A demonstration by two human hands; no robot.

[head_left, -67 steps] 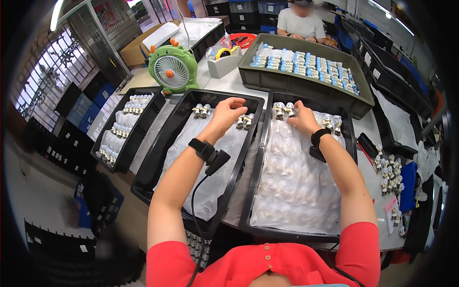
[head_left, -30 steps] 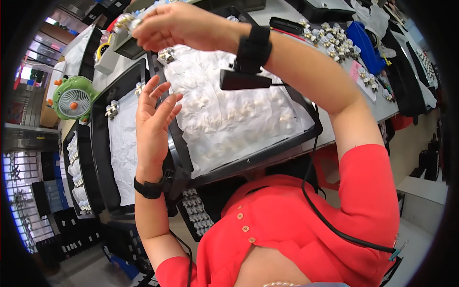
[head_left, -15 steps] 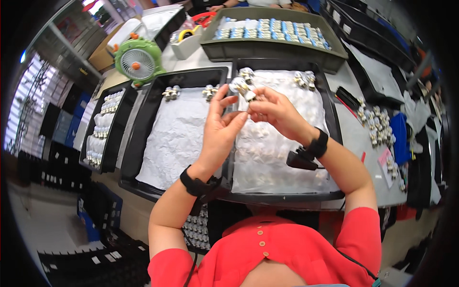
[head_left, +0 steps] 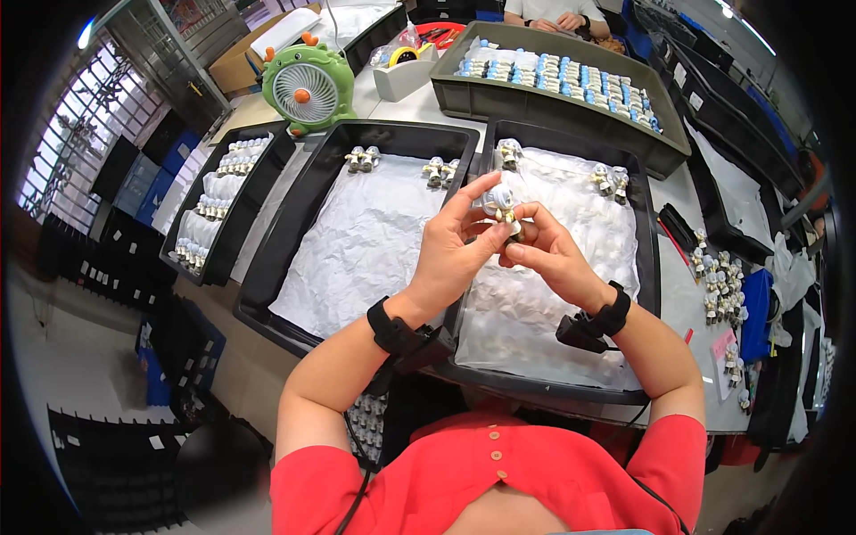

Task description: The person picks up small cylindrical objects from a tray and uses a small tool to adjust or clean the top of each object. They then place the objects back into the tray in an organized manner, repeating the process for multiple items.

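Note:
Between both hands, above the right black tray (head_left: 644, 294), I hold a small figurine (head_left: 499, 202) with a rounded whitish head and a darker lower part. My left hand (head_left: 456, 250) grips it with thumb and fingers from the left. At its lower part, the fingertips of my right hand (head_left: 555, 254) close on it from the right. White paper (head_left: 544, 352) covers rows of bumps in that tray, and a few similar figurines (head_left: 610, 182) stand on its far end. The left black tray (head_left: 259, 294) is lined with white paper and holds figurines (head_left: 362, 160) along its far edge.
A narrow black tray (head_left: 234, 254) of figurines stands at far left, near a green fan (head_left: 308, 89). Behind is a large olive bin (head_left: 464, 100) of figurines. Loose figurines (head_left: 720, 285) lie at right beside a blue bin (head_left: 757, 312). Another person's hands (head_left: 562, 22) show at the back.
My view has shifted, so the trays sit lower and further right. The figurine is now more upright between my hands, and my left fingers have closed more around it.

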